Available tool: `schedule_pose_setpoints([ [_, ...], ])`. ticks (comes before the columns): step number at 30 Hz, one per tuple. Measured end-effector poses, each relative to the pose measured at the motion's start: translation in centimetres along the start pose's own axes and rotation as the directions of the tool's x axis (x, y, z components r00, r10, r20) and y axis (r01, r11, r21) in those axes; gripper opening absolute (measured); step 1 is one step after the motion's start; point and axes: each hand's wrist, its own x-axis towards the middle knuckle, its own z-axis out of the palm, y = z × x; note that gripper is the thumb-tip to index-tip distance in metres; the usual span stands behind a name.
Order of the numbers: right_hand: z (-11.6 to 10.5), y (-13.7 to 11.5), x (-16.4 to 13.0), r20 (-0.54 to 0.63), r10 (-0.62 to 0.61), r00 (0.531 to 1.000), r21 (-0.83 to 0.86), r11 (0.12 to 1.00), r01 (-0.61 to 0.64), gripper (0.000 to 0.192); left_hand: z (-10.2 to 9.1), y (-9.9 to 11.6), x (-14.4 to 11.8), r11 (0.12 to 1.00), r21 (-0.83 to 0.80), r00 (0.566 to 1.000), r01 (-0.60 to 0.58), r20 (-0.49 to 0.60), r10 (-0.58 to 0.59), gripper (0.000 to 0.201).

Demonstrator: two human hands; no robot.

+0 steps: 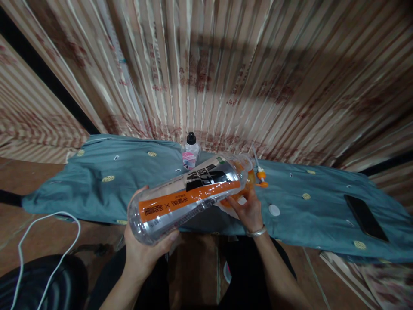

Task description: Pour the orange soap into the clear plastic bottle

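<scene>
A large clear plastic bottle with an orange and silver label lies tilted in the air, its neck end higher and to the right. My left hand is wrapped round its base. My right hand, with a silver bangle at the wrist, is closed on a translucent orange bottle under the large bottle's neck. The large bottle hides much of the orange one, so whether their mouths touch cannot be told. An orange pump head with a clear tube rests just right of them, and a white round cap lies nearer.
A small clear bottle with a black cap stands at the back of the teal cloth. Toward the right lies a black phone. A pleated curtain hangs behind. A white cable loops over a black stool at lower left.
</scene>
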Motion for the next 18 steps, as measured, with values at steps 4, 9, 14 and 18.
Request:
schedule_pose_setpoints([
  [4,0.0,0.1,-0.1,0.001,-0.006,1.0,-0.004,1.0,0.006,0.077,-1.1,-1.6,0.4,0.997,0.043,0.996,-0.059,0.076,0.056,0.105],
  [9,0.1,0.3,-0.1,-0.021,-0.027,0.999,-0.039,0.999,0.026,0.072,-0.3,-0.9,-0.1,1.0,0.014,0.999,0.003,-0.052,-0.002,0.114],
  [14,0.2,0.3,0.0,-0.01,-0.036,0.999,-0.035,0.999,0.036,0.075,0.2,-0.2,-0.1,0.999,0.042,0.999,-0.034,-0.009,0.034,0.104],
  [18,0.2,0.4,0.0,-0.015,-0.026,1.0,-0.052,0.998,0.025,0.079,0.0,-0.2,0.0,0.996,0.072,0.999,-0.046,-0.022,0.048,0.109],
])
